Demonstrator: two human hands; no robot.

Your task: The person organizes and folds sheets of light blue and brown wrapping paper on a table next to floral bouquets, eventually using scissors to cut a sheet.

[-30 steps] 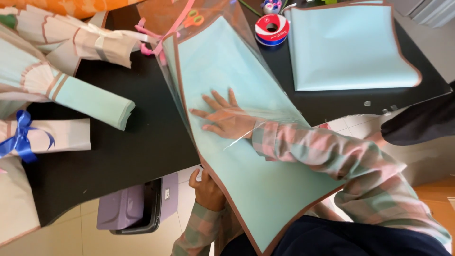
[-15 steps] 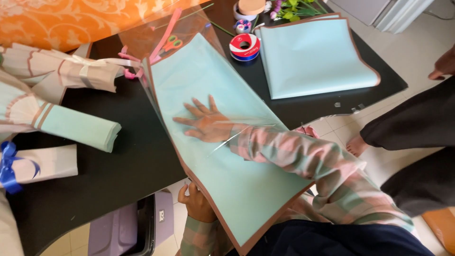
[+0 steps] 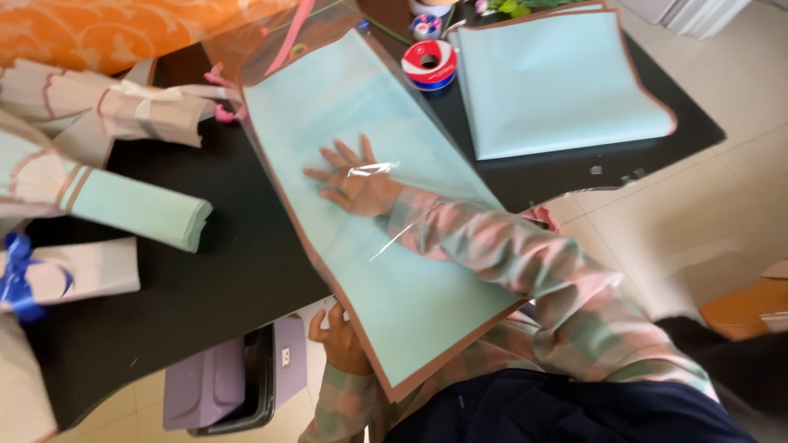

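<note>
A large pale blue wrapping sheet with a brown border (image 3: 410,303) lies slanted across the black table (image 3: 205,279) and hangs over its near edge. My right hand (image 3: 353,182) rests flat on the middle of the sheet, fingers spread and holding nothing. A clear film (image 3: 373,170) glints over my wrist and the sheet. Below the table edge, my left hand (image 3: 336,336) grips the sheet's brown-bordered near edge, partly hidden behind it.
A second pale blue sheet (image 3: 558,82) lies at the back right beside a red, white and blue ribbon spool (image 3: 428,64). A rolled pale blue paper (image 3: 135,209), wrapped bundles (image 3: 123,111) and a blue bow (image 3: 16,279) crowd the left. A purple bin (image 3: 222,385) stands under the table.
The view has shifted across the table. My right hand stays flat on the sheet and my left hand stays at its near edge.
</note>
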